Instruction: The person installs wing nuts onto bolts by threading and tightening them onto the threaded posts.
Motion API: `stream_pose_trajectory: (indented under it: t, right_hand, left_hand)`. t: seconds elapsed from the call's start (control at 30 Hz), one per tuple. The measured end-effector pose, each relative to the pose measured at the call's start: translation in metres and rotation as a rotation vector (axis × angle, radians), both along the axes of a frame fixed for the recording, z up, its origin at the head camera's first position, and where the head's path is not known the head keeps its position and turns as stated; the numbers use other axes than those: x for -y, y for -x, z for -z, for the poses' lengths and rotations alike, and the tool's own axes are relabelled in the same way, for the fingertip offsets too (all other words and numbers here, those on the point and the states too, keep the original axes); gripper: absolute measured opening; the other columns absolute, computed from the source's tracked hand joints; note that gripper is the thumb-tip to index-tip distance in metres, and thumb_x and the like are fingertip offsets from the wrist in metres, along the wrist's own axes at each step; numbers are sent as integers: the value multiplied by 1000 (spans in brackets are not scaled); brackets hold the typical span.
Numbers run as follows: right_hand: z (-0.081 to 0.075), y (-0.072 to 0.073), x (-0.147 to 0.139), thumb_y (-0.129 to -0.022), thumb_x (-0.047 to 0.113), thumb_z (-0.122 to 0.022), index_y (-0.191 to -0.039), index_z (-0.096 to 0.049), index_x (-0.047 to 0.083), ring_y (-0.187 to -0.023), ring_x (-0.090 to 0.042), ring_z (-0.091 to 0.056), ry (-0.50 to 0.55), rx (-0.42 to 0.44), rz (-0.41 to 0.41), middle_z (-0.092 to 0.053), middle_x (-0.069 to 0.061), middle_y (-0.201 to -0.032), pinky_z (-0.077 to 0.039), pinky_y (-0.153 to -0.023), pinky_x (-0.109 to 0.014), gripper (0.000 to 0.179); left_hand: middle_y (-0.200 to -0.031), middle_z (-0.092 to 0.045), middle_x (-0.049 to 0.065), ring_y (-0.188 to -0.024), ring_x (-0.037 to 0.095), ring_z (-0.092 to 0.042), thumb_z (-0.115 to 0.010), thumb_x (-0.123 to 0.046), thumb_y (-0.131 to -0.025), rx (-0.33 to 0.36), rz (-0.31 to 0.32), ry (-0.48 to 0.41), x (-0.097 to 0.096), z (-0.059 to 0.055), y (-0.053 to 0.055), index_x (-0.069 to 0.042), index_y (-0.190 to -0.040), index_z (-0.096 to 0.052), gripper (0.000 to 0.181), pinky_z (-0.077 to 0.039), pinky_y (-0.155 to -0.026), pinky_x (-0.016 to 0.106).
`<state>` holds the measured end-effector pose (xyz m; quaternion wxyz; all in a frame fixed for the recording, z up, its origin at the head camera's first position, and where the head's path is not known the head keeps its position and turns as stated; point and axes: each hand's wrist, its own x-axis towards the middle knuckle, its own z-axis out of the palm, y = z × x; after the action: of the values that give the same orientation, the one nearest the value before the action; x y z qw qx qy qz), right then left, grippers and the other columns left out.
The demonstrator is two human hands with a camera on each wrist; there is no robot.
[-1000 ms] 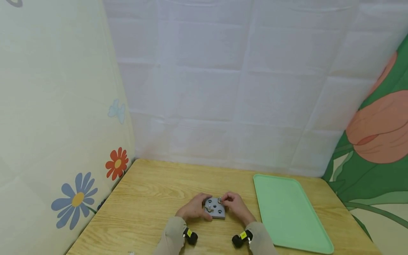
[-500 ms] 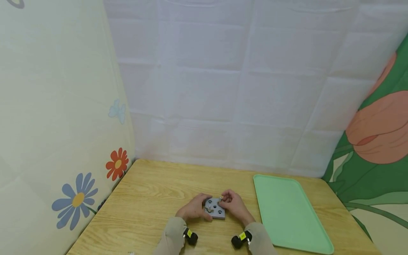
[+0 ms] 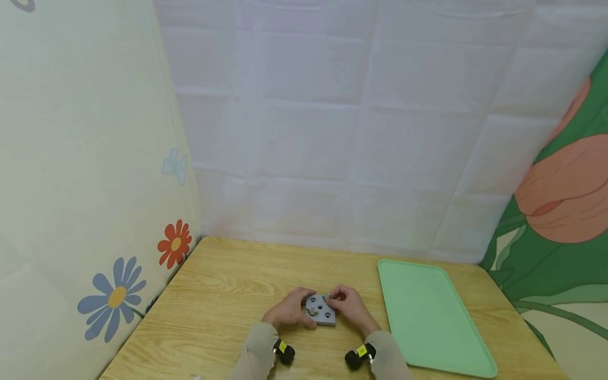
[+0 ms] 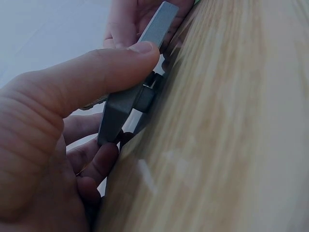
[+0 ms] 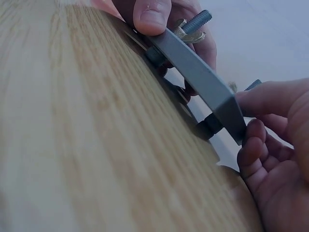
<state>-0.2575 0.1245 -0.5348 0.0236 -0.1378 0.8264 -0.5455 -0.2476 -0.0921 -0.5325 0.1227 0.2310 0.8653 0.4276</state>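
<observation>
In the head view my left hand [image 3: 288, 309] grips the left edge of a grey metal plate [image 3: 324, 320] with several holes, its thumb on the near side. The plate is propped slightly above the table, with bolt heads [image 5: 208, 126] showing beneath it in the right wrist view. A wing nut [image 5: 194, 36] sits on one threaded bolt [image 5: 199, 20] near the left hand's fingers. My right hand [image 3: 352, 307] pinches at a second wing nut [image 5: 233, 87] on the bolt [image 5: 253, 84] at the plate's far right corner; its fingers hide most of that nut.
A light green tray [image 3: 432, 316] lies on the wooden table [image 3: 237, 295] to the right of the hands. Near the table's front edge is a small metallic piece [image 3: 196, 377], partly cut off. White cloth [image 3: 304, 132] hangs behind the table.
My right fingers have shifted around the far right bolt, the thumb sliding inward over the plate and then back slightly. The left hand and the plate have stayed in place.
</observation>
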Motion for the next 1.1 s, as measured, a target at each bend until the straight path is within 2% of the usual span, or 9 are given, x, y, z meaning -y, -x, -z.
stream_pose_trajectory:
  t: [0.13, 0.3, 0.43, 0.53, 0.73, 0.87, 1.1]
  right_hand:
    - [-10, -6, 1, -82, 4, -72, -84, -61, -1, -73, -13, -53, 34, -7, -21, -59, -1, -80, -44, -63, -23, 12]
    - [-30, -18, 1, -84, -2, -65, -86, -60, -8, -76, -16, -53, 70, 9, -65, -62, -10, -85, -45, -66, -23, 8]
    - [-34, -21, 0, -85, -8, -53, -90, -59, -13, -82, -18, -54, 98, 46, -81, -62, -17, -94, -46, -71, -26, 9]
    - [-33, -20, 0, -82, -11, -50, -90, -59, -14, -83, -19, -54, 112, 48, -93, -61, -20, -96, -46, -71, -26, 12]
    - [-29, -16, -1, -82, -12, -54, -89, -60, -13, -84, -18, -54, 104, 27, -104, -62, -19, -96, -46, -72, -25, 9]
    - [-30, -17, -2, -82, -7, -60, -90, -60, -8, -82, -18, -53, 85, 40, -100, -62, -12, -93, -45, -71, -26, 8]
    - [-40, -24, 0, -82, 0, -68, -102, -59, -6, -79, -19, -52, 48, 51, -91, -57, -8, -88, -44, -66, -25, 23]
  left_hand:
    - [-129, -47, 2, -115, 19, -46, -85, -27, -69, -3, 3, -2, 0, -2, -1, -10, -137, -47, 80, -36, -99, 40]
    - [-128, -48, 1, -115, 18, -46, -85, -28, -69, -4, 5, -2, 0, -3, -1, -10, -137, -47, 80, -37, -99, 39]
    - [-127, -48, 0, -115, 18, -46, -85, -27, -68, -3, 6, -8, 0, -3, -1, -10, -137, -48, 79, -37, -99, 39]
    - [-127, -48, 1, -114, 18, -47, -85, -26, -68, -6, 10, -12, 0, -3, -2, -10, -136, -48, 80, -37, -98, 40]
    - [-128, -48, 1, -116, 19, -46, -86, -26, -68, 3, -2, -15, 0, -2, 0, -10, -136, -48, 80, -37, -99, 40]
    - [-129, -48, 1, -116, 19, -47, -86, -26, -67, 9, -6, -20, 0, 1, 1, -10, -136, -48, 80, -37, -99, 39]
    - [-128, -48, 1, -114, 18, -48, -86, -25, -68, 15, -5, -19, 1, 2, 2, -10, -136, -48, 79, -39, -97, 38]
